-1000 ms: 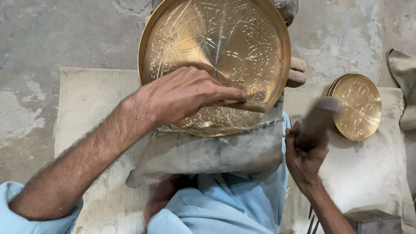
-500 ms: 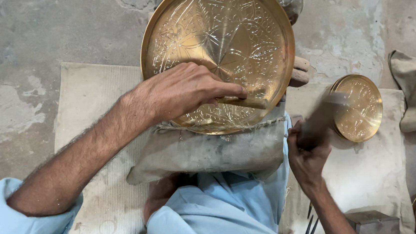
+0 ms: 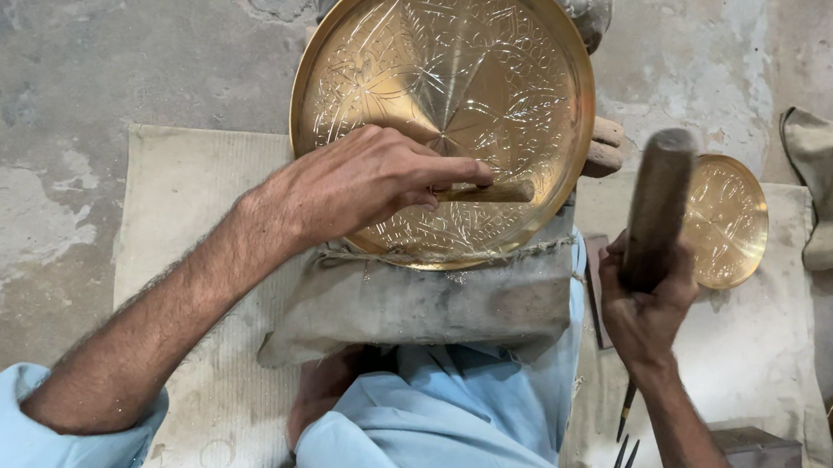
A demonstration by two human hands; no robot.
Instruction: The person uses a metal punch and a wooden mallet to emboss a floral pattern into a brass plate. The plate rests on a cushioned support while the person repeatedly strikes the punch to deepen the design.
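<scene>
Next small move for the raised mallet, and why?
Probably bring the mallet in the right hand down onto the chisel. The left hand already holds its tip against the engraved brass plate, and the mallet is lifted clear.

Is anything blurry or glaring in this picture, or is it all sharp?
In the head view, the large brass plate throws bright glare off its engraved face; the mallet in the right hand is motion-blurred, soft at the edges; the left hand and its chisel look sharp; light is soft and even, with only faint shadows on the mat.
</scene>
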